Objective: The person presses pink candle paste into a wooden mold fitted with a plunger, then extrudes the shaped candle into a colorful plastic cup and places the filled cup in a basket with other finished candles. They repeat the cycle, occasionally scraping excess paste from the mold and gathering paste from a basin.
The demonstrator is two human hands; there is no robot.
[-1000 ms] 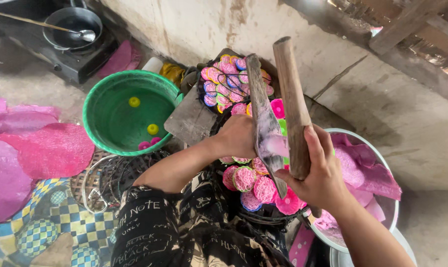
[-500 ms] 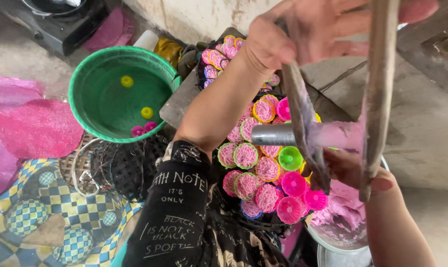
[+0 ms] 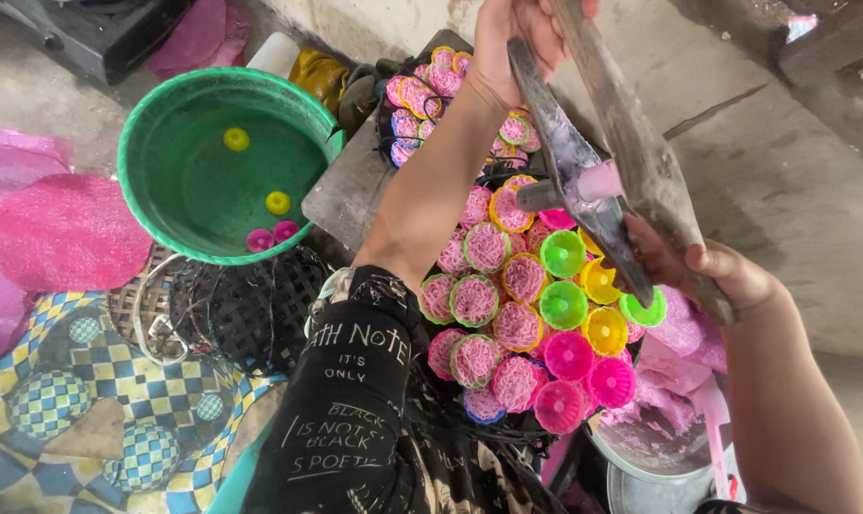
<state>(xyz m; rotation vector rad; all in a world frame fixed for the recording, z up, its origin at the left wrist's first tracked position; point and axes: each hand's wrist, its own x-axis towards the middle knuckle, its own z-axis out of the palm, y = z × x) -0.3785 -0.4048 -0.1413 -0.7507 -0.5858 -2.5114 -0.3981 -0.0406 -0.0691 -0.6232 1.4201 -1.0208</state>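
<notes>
My left hand [image 3: 512,38] reaches up from a black printed sleeve and grips the upper ends of a wooden press [image 3: 631,162] made of two long arms. My right hand [image 3: 722,271] holds the arms' lower ends at the right. A short cylinder [image 3: 584,184] smeared with pink dough sticks out between the arms. The press hangs tilted over a black tray of small coloured moulds [image 3: 517,286]. Several moulds hold pink noodle coils; a few green, yellow and pink ones [image 3: 565,305] are empty.
At the left, a green basin [image 3: 155,190] of water has small yellow and pink cups floating in it. A white bowl of pink dough [image 3: 655,433] is at the lower right. Pink sheets [image 3: 65,228], a black woven basket [image 3: 250,305] and a checkered cloth [image 3: 89,400] lie left.
The press has swung from nearly upright to a slant over the moulds. My left hand has slid to its top end. My right hand stays on the lower end.
</notes>
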